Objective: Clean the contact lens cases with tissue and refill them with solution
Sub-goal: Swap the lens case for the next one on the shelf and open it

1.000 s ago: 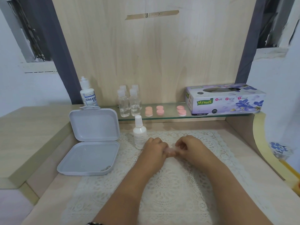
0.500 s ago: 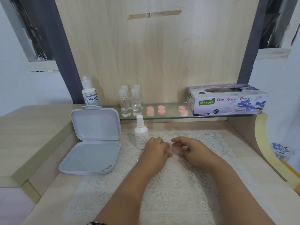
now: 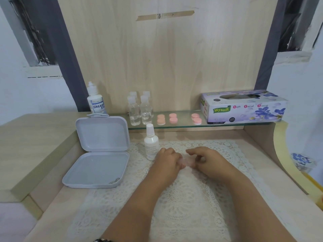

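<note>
Between both hands, mid lace mat (image 3: 174, 203), sits a small clear pale-pink contact lens case (image 3: 187, 162), blurred. Left hand (image 3: 167, 162) curls round its left end; right hand (image 3: 208, 162) pinches its right end w/ curled fingers. Just left of left hand stands a white plastic spray bottle (image 3: 151, 142), label unreadable. Open grey plastic hinged box (image 3: 97, 154) lies at mat's left edge. Glass shelf (image 3: 174, 125) along the back edge carries clear small bottles (image 3: 139, 110), pink round caps (image 3: 173, 118), white "DREAM EYE" solution bottle (image 3: 95, 100), lilac "Mysoft Soft Facial Tissue" box (image 3: 244, 106).
</note>
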Demonstrator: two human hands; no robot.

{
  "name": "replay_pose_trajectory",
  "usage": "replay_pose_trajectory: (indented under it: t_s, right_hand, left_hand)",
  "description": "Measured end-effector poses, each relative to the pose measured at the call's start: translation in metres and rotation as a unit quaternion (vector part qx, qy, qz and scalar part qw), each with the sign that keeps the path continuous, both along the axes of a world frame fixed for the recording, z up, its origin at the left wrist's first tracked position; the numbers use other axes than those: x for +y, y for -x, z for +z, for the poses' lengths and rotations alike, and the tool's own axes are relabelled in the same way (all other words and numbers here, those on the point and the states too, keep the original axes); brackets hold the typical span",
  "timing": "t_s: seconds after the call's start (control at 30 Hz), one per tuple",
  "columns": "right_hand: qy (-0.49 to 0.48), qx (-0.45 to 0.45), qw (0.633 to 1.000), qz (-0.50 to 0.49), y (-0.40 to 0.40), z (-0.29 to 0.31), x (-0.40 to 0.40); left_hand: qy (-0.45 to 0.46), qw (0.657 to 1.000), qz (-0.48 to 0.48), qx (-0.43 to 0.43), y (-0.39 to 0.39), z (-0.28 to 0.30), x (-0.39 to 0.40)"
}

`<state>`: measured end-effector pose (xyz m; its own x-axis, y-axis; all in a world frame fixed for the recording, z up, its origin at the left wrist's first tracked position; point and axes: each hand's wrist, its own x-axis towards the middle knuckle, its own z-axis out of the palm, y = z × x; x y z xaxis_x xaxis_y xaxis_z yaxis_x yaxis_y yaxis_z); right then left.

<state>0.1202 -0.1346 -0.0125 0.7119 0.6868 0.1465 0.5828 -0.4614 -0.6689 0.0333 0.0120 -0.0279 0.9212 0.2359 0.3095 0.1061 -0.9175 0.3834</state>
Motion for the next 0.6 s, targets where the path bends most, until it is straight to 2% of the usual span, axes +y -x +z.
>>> replay_pose_trajectory:
  t_s: [0.23, 0.4, 0.6]
  right_hand:
    - [0.022, -0.029, 0.999, -0.028, 0.0003, -0.001, 0.0024]
    - [0.024, -0.037, 0.999, 0.01, -0.0003, -0.0028, 0.0044]
    - [0.004, -0.04, 0.999, -0.022, 0.0008, -0.0053, 0.0088]
  left_hand:
    - [-0.008, 1.0, 0.001, -0.003, 0.0001, 0.0003, 0.0007]
    - [-0.013, 1.0, 0.003, 0.004, 0.0, 0.0006, 0.0009]
    - [-0.011, 1.0, 0.005, 0.001, 0.0001, 0.0006, 0.0005]
